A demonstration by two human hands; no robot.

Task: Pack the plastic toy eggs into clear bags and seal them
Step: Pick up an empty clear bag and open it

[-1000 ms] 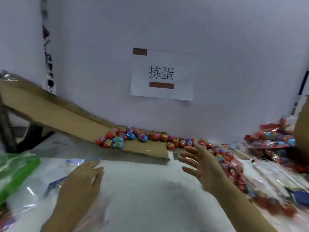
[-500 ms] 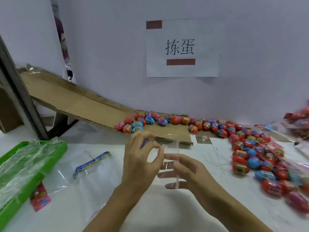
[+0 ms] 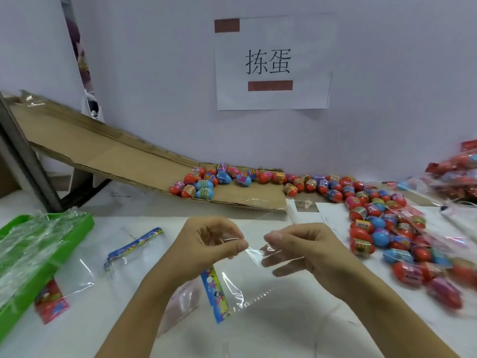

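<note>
Fingers (image 3: 238, 245) of both our hands are pinching an empty clear bag (image 3: 245, 280) open; loose eggs (image 3: 374, 223) are waiting unpacked nearby.

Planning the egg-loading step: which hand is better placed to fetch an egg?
Probably the right hand: the loose red and blue plastic eggs lie on its side, while the left hand pinches the clear plastic bag.

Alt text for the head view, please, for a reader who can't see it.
Both hands, left hand and right hand, pinch the top of an empty clear bag above a white table. Red and blue toy eggs lie heaped at right and on a cardboard ramp behind.
</note>
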